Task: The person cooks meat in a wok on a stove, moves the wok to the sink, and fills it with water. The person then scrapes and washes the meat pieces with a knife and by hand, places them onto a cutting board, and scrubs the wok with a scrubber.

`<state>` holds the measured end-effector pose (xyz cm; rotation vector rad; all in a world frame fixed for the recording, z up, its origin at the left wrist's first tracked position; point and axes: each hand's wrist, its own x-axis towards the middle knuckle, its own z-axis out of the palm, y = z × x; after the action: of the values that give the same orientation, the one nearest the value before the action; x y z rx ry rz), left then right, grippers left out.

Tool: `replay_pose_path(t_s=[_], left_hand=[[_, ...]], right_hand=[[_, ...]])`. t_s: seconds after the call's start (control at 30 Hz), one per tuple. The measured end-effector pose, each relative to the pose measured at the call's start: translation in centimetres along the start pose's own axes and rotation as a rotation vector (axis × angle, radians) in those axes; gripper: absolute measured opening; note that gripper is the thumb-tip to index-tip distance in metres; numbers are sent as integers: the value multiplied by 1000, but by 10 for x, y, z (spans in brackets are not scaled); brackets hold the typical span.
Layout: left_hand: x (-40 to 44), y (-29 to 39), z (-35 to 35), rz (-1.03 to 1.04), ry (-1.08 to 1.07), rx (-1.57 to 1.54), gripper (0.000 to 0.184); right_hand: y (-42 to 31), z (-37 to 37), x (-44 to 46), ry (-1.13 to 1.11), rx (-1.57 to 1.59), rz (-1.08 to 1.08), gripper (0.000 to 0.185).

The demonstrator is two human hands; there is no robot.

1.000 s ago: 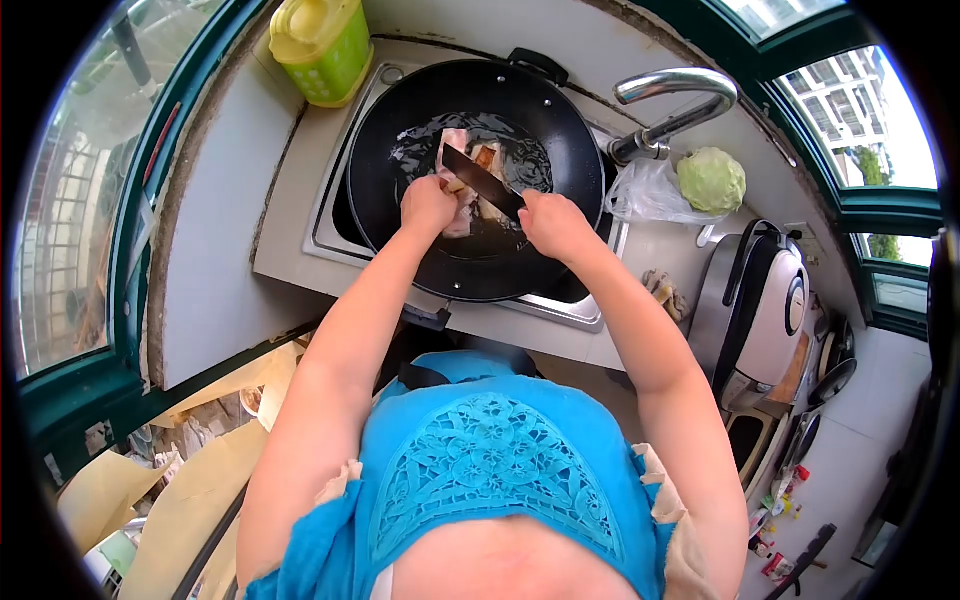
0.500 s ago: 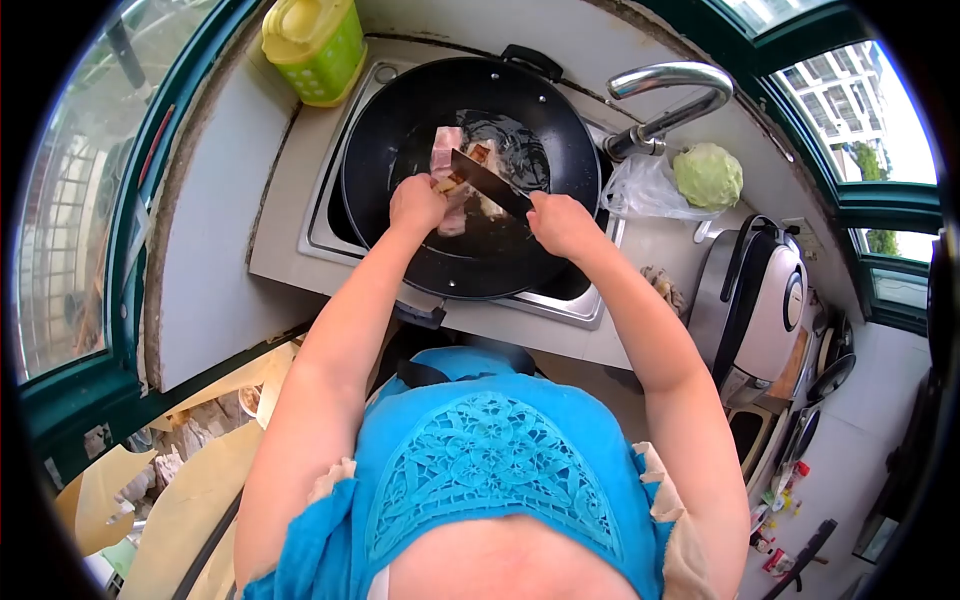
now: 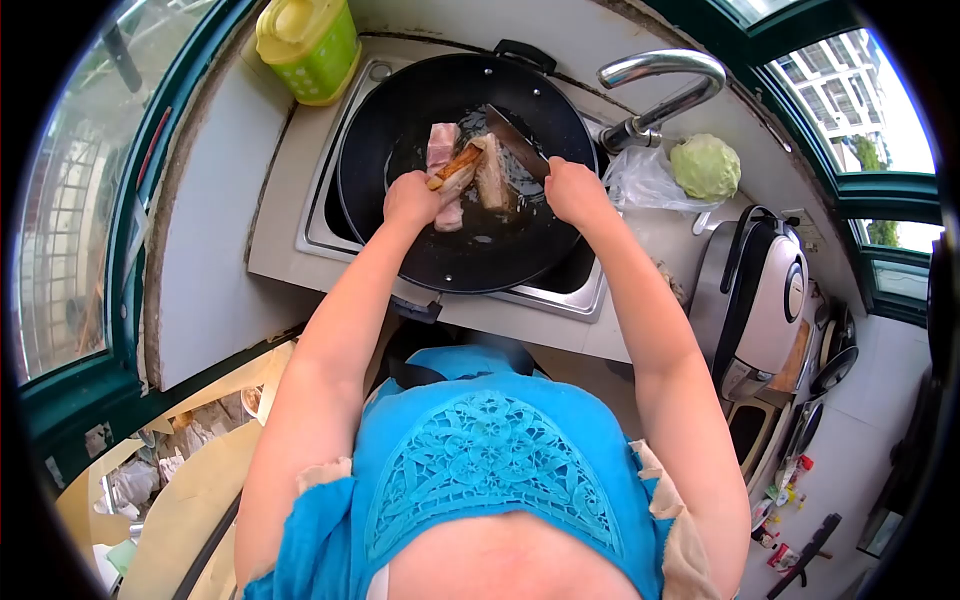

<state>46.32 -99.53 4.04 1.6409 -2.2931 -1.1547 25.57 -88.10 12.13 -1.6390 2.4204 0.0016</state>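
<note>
A large black wok (image 3: 450, 262) with water in its bottom sits over the sink. My left hand (image 3: 410, 200) is closed on a piece of pork (image 3: 459, 168) with browned skin, tilted up above the water. A cleaver (image 3: 516, 143) is in my right hand (image 3: 574, 190), fingers wrapped round its handle. Its dark blade slants up and left, to the right of the held pork and apart from it. A pale pork strip (image 3: 442, 146) lies behind my left fingers, partly covered. Another pork strip (image 3: 492, 180) lies in the middle of the wok.
The sink (image 3: 590, 300) has a metal rim under the wok. A curved faucet (image 3: 670, 65) rises at the right, beside a cabbage (image 3: 706, 167) and a clear plastic bag (image 3: 645, 182). A rice cooker (image 3: 750, 300) stands on the right counter. A green container (image 3: 315, 55) is at the back left.
The cleaver has moved right and up, away from the pork in my left hand. That piece is now raised and tilted, with more of its browned skin showing.
</note>
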Motion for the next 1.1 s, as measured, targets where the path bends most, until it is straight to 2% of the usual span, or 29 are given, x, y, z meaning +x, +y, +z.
replay_pose_path(t_s=[0.2,0.37,0.4,0.5,0.63,0.67,0.77,0.8,0.9,0.93,1.03,1.1], left_hand=[[1,-5,13,151,133,-86,50],[4,5,13,127,125,-83,43],[6,5,15,125,121,-81,42],[1,9,12,128,156,-54,38],[5,4,16,133,174,-79,37],[5,4,16,129,166,-79,37],[11,6,14,72,87,-142,38],[12,7,14,43,50,-174,38],[16,20,28,-37,98,-366,42],[14,27,34,-9,107,-428,45],[9,41,59,232,130,-257,51],[12,39,72,292,130,-47,40]], right_hand=[[-22,4,-20,-14,-7,-54,13],[-24,0,-22,22,14,-100,13],[-23,0,-19,14,39,-51,14],[-24,3,-22,-128,76,-145,15],[-19,5,-12,-77,61,-83,17],[-22,2,-13,-155,84,-83,19],[-26,-10,-16,-189,240,-69,21],[-25,-19,-16,-215,271,10,22],[-9,-24,-15,-86,409,91,24],[-5,-25,-15,-85,438,97,24],[1,-32,-20,-113,482,120,25],[6,-33,-26,-131,494,146,24]])
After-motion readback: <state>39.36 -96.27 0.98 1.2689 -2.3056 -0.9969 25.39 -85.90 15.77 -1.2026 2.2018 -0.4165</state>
